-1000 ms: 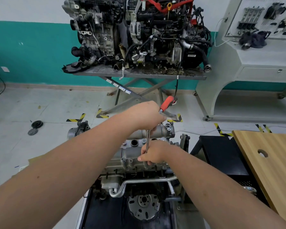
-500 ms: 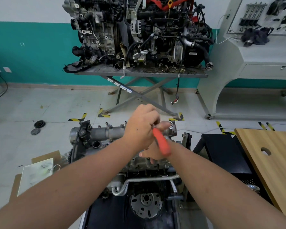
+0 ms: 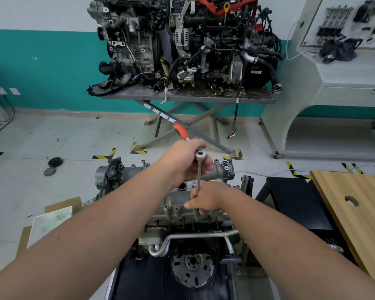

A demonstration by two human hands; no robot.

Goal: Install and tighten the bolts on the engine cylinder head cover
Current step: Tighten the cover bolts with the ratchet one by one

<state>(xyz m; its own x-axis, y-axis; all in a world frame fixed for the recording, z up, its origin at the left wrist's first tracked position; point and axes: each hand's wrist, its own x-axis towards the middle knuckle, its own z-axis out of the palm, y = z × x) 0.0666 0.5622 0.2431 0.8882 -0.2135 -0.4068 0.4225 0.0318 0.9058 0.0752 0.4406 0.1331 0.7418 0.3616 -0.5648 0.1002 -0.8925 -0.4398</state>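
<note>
Left grip [image 3: 185, 161] wrapped around ratchet [image 3: 200, 155], right grip [image 3: 205, 199] apparently pinching its extension [image 3: 198, 180] over cylinder head cover [image 3: 178, 202].

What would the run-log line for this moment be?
left hand: grips red-handled ratchet wrench | right hand: steadies extension bar | grey cylinder head cover

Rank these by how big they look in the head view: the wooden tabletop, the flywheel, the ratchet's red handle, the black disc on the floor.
1. wooden tabletop, cut by the frame edge
2. flywheel
3 and 4. red handle and black disc look alike; not ranked.
</note>
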